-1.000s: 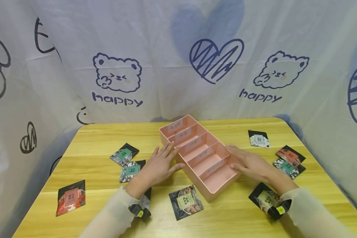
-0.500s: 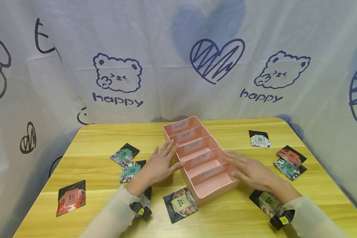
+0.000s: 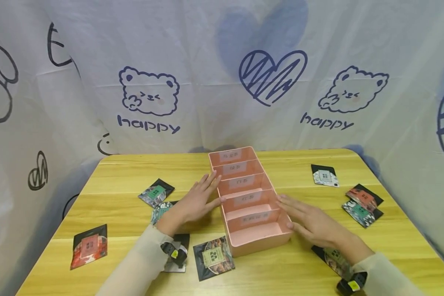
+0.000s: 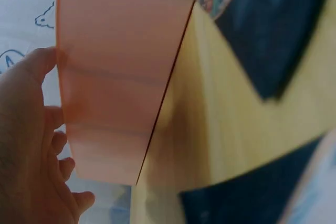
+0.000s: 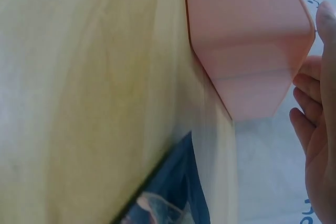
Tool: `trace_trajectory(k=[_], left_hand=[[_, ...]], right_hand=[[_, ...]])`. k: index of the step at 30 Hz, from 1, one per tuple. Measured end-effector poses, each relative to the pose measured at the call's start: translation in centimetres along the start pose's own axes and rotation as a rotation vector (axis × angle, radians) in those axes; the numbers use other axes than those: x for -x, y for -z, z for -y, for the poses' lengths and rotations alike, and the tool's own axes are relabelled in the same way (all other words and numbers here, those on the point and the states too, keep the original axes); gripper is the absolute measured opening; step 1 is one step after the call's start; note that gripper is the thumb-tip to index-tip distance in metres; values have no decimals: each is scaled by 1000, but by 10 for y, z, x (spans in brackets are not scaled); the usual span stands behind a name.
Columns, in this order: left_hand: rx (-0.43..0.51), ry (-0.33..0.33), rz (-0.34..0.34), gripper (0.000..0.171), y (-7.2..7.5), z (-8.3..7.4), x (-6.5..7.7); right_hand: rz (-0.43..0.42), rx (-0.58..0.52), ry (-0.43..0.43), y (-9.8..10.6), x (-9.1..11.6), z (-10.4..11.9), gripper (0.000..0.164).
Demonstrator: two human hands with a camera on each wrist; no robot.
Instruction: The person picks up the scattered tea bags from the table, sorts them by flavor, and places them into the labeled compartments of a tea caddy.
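A pink divided box (image 3: 259,243) with a paper label in each of its several compartments stands on the wooden table, slightly angled. My left hand (image 3: 194,203) touches the upper edge of its left side with fingers nearly straight; the left wrist view shows that hand (image 4: 26,140) against the box's outer wall (image 4: 115,77). On the opposite side, my right hand (image 3: 314,220) touches the right edge, fingers extended, and nothing is pinched. A dark packet with a yellowish label (image 3: 213,257) lies against the box's near left corner. Another packet (image 3: 334,259) lies partly hidden under my right forearm.
Left of the box are a red packet (image 3: 89,246), a green-labelled packet (image 3: 156,192) and others partly covered by my left arm. At the right lie a white-labelled packet (image 3: 324,175) and two overlapping packets (image 3: 363,201). A printed curtain (image 3: 207,74) hangs behind the table (image 3: 126,176).
Between my hands the box has turned so its length points more nearly away from me, near end shifting left. The packet at its near corner has slid left too.
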State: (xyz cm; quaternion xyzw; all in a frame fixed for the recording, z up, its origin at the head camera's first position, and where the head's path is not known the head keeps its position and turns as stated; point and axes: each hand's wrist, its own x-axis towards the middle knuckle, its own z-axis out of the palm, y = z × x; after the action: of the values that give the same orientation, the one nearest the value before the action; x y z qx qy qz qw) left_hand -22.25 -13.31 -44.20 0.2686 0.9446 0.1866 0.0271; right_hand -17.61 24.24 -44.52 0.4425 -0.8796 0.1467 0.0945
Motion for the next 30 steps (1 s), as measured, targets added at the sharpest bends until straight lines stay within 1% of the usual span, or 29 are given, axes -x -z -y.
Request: trace_trajectory(k=[3, 7, 13, 16, 19, 22, 25, 27, 30], left_hand=[[-3, -32, -1, 74, 3, 6, -1], [-33, -63, -6, 70, 5, 11, -2], [-86, -87, 19, 68, 10, 14, -3], [-115, -98, 20, 67, 11, 17, -3], [-130, -108, 4, 66, 12, 20, -2], [-131, -109, -17, 68, 12, 20, 2], [-138, -108, -40, 73, 12, 17, 10], [-148, -117, -53, 77, 11, 14, 16], [-163, -123, -46, 83, 11, 9, 22]], right_hand=[[-2, -20, 6, -2, 1, 3, 60], [-14, -46, 19, -5, 0, 8, 63], [-92, -57, 62, -14, -2, 13, 69], [-126, -45, 89, -18, -4, 16, 67], [-139, -37, 92, -21, -5, 18, 64], [-145, -36, 94, -21, -7, 19, 61], [-142, -35, 86, -19, -12, 17, 61], [-125, -41, 75, -16, -17, 13, 62], [-77, -44, 43, -14, -24, 7, 65]])
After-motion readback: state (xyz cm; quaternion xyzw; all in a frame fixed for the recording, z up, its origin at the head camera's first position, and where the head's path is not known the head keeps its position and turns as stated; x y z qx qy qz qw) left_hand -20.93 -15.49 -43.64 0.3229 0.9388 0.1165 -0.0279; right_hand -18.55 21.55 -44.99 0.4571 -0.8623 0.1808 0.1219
